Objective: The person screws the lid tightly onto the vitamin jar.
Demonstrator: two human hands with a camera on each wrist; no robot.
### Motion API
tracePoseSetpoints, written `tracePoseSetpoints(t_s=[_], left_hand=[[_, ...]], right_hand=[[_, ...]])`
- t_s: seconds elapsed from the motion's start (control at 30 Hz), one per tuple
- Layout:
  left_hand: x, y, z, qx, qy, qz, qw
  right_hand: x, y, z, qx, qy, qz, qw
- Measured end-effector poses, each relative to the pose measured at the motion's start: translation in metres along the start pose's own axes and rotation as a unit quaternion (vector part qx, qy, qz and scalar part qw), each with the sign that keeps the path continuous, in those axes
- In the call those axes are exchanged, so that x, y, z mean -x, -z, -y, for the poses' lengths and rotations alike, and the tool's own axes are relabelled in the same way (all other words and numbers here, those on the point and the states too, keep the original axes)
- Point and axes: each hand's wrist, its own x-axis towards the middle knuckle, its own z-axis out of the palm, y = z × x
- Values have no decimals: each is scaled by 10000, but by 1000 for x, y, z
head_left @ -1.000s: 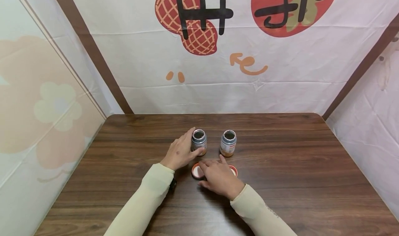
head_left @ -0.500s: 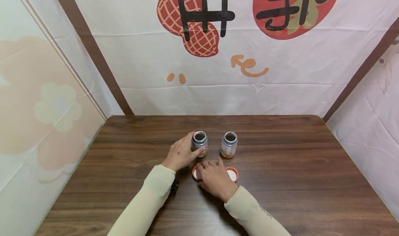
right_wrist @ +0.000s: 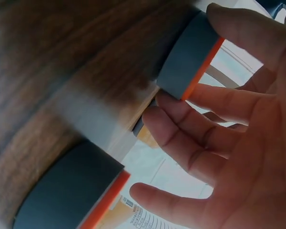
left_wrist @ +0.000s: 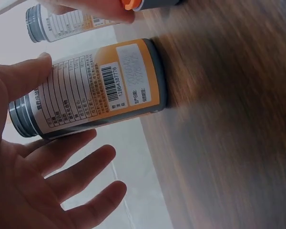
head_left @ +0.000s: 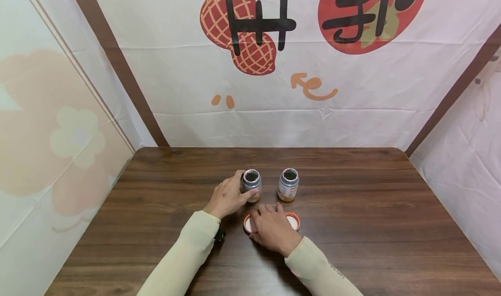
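In the head view, the left hand (head_left: 226, 197) holds the left open jar (head_left: 252, 185) upright on the table, thumb on its near side. The left wrist view shows the thumb and a finger against that jar (left_wrist: 90, 88), other fingers spread. A second open jar (head_left: 288, 191) stands to its right. The right hand (head_left: 274, 230) covers part of the left lid (head_left: 248, 224), which lies inner side up. In the right wrist view, its thumb and fingers pinch the edges of this orange-rimmed dark lid (right_wrist: 190, 55). The other lid (head_left: 294, 222) lies right of the hand, untouched.
The brown wooden table (head_left: 360, 217) extends around the jars and lids. Behind it hangs a white printed cloth (head_left: 176, 83), with more cloth at the left (head_left: 35, 165) and right (head_left: 465, 144).
The head view has tilted slightly, so the table sits lower in it. The right thumb has drawn in against the near edge of the left lid. The left hand keeps its hold on the jar.
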Motion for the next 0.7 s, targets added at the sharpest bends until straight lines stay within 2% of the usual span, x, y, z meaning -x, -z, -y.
tracePoseSetpoints(t_s=[0.23, 0.5, 0.7], left_hand=[[3, 2, -2, 47, -31, 27, 10000], [7, 4, -4, -31, 37, 103, 9999], [11, 6, -4, -57, -79, 92, 9999]], right_hand=[[1, 2, -2, -188, 1, 35, 9998], [3, 5, -4, -649, -51, 47, 9979], [5, 7, -6, -811, -25, -22, 9967]])
